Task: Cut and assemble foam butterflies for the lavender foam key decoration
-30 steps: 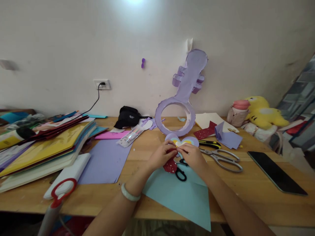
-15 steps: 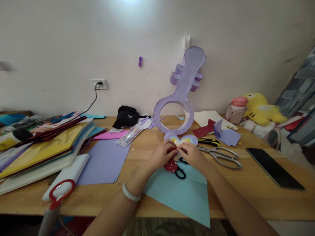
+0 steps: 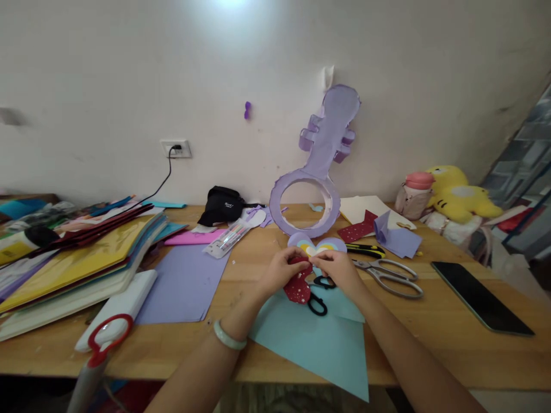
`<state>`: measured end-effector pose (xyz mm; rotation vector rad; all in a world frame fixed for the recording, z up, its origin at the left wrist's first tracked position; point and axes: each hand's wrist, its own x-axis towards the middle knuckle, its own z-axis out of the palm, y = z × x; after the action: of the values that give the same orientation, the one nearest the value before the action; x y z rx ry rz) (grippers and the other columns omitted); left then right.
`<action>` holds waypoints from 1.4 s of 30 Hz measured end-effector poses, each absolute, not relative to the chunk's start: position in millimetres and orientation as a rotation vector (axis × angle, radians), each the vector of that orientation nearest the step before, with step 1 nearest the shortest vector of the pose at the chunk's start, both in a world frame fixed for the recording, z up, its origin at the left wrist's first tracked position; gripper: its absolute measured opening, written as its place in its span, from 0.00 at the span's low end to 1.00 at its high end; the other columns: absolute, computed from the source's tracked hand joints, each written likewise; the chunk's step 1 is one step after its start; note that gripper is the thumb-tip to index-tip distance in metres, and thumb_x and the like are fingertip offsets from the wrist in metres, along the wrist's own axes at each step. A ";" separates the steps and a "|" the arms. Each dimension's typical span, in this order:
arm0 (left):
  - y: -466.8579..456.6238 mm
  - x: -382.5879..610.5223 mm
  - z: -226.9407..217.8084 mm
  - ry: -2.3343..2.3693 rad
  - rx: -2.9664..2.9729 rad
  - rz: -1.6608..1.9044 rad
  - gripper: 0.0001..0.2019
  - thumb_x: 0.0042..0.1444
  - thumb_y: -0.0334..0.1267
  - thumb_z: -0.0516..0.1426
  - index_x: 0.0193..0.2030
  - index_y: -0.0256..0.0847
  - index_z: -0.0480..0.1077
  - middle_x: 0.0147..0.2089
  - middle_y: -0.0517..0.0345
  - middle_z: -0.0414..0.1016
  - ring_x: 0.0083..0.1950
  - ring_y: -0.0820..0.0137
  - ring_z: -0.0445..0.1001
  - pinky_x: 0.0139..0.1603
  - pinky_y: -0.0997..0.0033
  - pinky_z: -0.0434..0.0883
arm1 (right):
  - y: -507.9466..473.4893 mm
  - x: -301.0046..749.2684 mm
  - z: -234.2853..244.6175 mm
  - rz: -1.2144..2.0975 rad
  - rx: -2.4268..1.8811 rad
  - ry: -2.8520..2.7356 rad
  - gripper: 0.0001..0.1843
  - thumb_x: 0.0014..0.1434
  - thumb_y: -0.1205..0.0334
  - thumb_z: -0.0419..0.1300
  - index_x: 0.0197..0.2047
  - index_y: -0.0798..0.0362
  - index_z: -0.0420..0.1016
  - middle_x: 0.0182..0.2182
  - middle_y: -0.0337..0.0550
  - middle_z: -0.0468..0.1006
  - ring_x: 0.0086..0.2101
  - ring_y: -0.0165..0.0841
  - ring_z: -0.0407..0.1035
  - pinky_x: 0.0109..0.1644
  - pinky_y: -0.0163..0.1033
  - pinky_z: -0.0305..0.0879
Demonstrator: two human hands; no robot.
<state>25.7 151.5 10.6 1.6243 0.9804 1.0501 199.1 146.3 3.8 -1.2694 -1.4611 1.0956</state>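
Grips a red speckled paper cutout (image 3: 298, 288) by its top edge with the left hand (image 3: 280, 271), thumb and fingers pinched narrow on it. Meets that same edge with the right hand (image 3: 340, 271), likewise pinched on the paper, fingertip to fingertip with the left. Held just under both hands, above a light blue sheet (image 3: 318, 344), with black-handled scissors (image 3: 318, 301) on that sheet right below the right hand. Just beyond the fingertips, a pastel heart-shaped piece (image 3: 321, 245). To the right of the right hand, silver scissors (image 3: 390, 276) and, behind them, a yellow-and-black cutter (image 3: 365, 249). Well to the left of the left hand, a purple sheet (image 3: 185, 281). All on a wooden table (image 3: 430, 355).
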 end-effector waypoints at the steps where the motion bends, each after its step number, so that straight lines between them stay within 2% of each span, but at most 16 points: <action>1: 150.7 25.5 11.7 0.980 1.606 1.048 0.05 0.47 0.36 0.63 0.31 0.40 0.71 0.31 0.61 0.74 0.37 0.68 0.73 0.42 0.68 0.69 | 146.8 199.6 3.4 1.170 -1.261 -1.392 0.15 0.49 0.49 0.67 0.24 0.51 0.73 0.13 0.32 0.62 0.18 0.28 0.56 0.22 0.36 0.52; 5: 146.1 24.8 18.6 0.918 1.469 0.996 0.10 0.44 0.39 0.66 0.31 0.40 0.70 0.29 0.62 0.73 0.32 0.71 0.71 0.36 0.71 0.68 | 147.6 202.0 4.8 1.448 -1.190 -1.256 0.21 0.47 0.44 0.69 0.22 0.52 0.70 0.14 0.32 0.63 0.18 0.26 0.57 0.21 0.33 0.51; 11: 141.5 21.3 25.9 0.768 1.284 0.929 0.18 0.37 0.37 0.69 0.30 0.40 0.65 0.26 0.68 0.68 0.26 0.76 0.68 0.28 0.75 0.66 | 142.4 204.0 12.3 1.737 -1.074 -1.242 0.23 0.38 0.48 0.76 0.25 0.55 0.73 0.18 0.33 0.68 0.19 0.24 0.60 0.25 0.32 0.59; 14: 140.3 19.5 28.1 0.738 1.241 0.904 0.19 0.36 0.36 0.69 0.29 0.40 0.63 0.25 0.70 0.67 0.24 0.77 0.67 0.27 0.76 0.64 | 140.4 202.1 11.9 1.793 -1.014 -1.223 0.23 0.36 0.47 0.76 0.25 0.55 0.73 0.19 0.33 0.68 0.20 0.24 0.59 0.26 0.33 0.60; 18: 140.6 19.0 29.5 0.774 1.283 0.915 0.17 0.37 0.34 0.67 0.30 0.40 0.63 0.26 0.69 0.68 0.26 0.77 0.68 0.28 0.75 0.65 | 139.2 198.5 9.9 1.596 -1.043 -1.350 0.22 0.42 0.44 0.72 0.24 0.54 0.73 0.17 0.34 0.67 0.19 0.25 0.58 0.24 0.34 0.57; 22: 142.7 21.1 27.5 0.841 1.335 0.947 0.14 0.39 0.31 0.65 0.30 0.41 0.63 0.26 0.69 0.69 0.27 0.76 0.68 0.30 0.75 0.65 | 139.1 196.5 9.9 1.319 -1.130 -1.432 0.19 0.46 0.46 0.70 0.19 0.51 0.71 0.13 0.33 0.64 0.17 0.26 0.54 0.22 0.36 0.51; 25: 142.6 21.8 27.5 0.827 1.327 0.946 0.14 0.40 0.32 0.65 0.29 0.41 0.63 0.25 0.69 0.68 0.27 0.76 0.68 0.29 0.75 0.65 | 138.1 196.7 12.6 1.380 -1.101 -1.392 0.20 0.46 0.45 0.68 0.18 0.51 0.71 0.14 0.34 0.65 0.17 0.26 0.54 0.22 0.36 0.50; 28: 140.0 20.5 30.9 0.770 1.287 0.906 0.17 0.38 0.34 0.67 0.29 0.41 0.62 0.26 0.68 0.68 0.26 0.76 0.69 0.29 0.75 0.66 | 136.4 198.5 16.0 1.599 -1.006 -1.328 0.20 0.41 0.45 0.71 0.21 0.52 0.72 0.17 0.35 0.68 0.18 0.25 0.55 0.22 0.35 0.52; 32: 136.5 18.6 35.0 0.746 1.266 0.875 0.19 0.37 0.34 0.68 0.29 0.41 0.61 0.25 0.69 0.68 0.25 0.77 0.69 0.28 0.75 0.66 | 135.0 200.5 16.4 1.768 -0.913 -1.255 0.22 0.36 0.47 0.75 0.21 0.54 0.72 0.17 0.33 0.65 0.18 0.23 0.54 0.23 0.33 0.52; 37: 137.4 20.0 32.0 0.789 1.323 0.881 0.18 0.39 0.33 0.67 0.30 0.42 0.60 0.25 0.69 0.68 0.25 0.77 0.68 0.27 0.76 0.64 | 134.2 201.0 17.3 1.577 -1.087 -1.443 0.20 0.40 0.45 0.71 0.22 0.53 0.73 0.16 0.33 0.65 0.18 0.26 0.56 0.24 0.36 0.50; 42: 141.4 22.9 24.3 0.845 1.432 0.885 0.17 0.41 0.31 0.64 0.30 0.43 0.58 0.25 0.70 0.65 0.26 0.76 0.67 0.27 0.75 0.62 | 135.6 200.6 18.0 1.415 -1.180 -1.583 0.17 0.44 0.49 0.69 0.18 0.52 0.72 0.14 0.35 0.66 0.18 0.26 0.52 0.24 0.36 0.45</action>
<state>22.9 141.4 24.3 1.4321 0.8455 0.8850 200.6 135.6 18.0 -1.1799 -1.5827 1.4146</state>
